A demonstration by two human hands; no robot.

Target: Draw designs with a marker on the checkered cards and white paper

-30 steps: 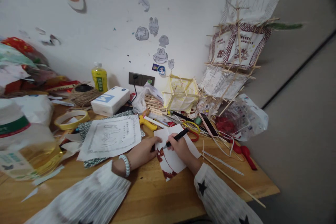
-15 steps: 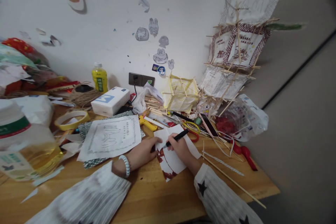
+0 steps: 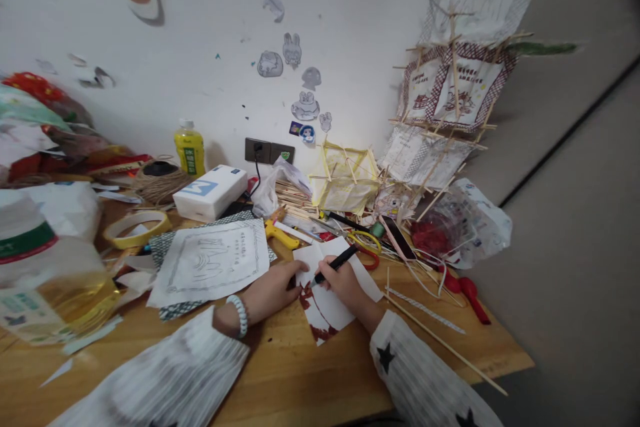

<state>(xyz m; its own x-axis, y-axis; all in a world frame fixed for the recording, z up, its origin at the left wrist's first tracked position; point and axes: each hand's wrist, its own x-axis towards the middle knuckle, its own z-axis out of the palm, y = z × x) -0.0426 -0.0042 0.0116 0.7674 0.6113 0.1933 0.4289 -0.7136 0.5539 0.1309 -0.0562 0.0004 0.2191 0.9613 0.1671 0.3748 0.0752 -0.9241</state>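
A white sheet of paper (image 3: 340, 310) with dark red patches and a dark red line lies on the wooden table. My right hand (image 3: 343, 283) grips a black marker (image 3: 336, 263) over it, the tip low at a red patch near the sheet's left edge. On that same edge rests my left hand (image 3: 275, 290), thumb and fingers apart and pressing on the paper; some fingers are hidden. Left of this hand, a drawn and lettered white sheet (image 3: 213, 259) lies on a dark patterned one.
Behind the paper lie a yellow glue gun (image 3: 283, 235), scissors (image 3: 367, 240) and a phone (image 3: 399, 238). A stick-framed paper lantern (image 3: 345, 180) stands by the wall. A large oil bottle (image 3: 55, 280) and a tape roll (image 3: 137, 229) occupy the left; thin sticks (image 3: 445, 343) lie right.
The marker and my right fingers have shifted slightly left and down across the paper. My left hand stays in place.
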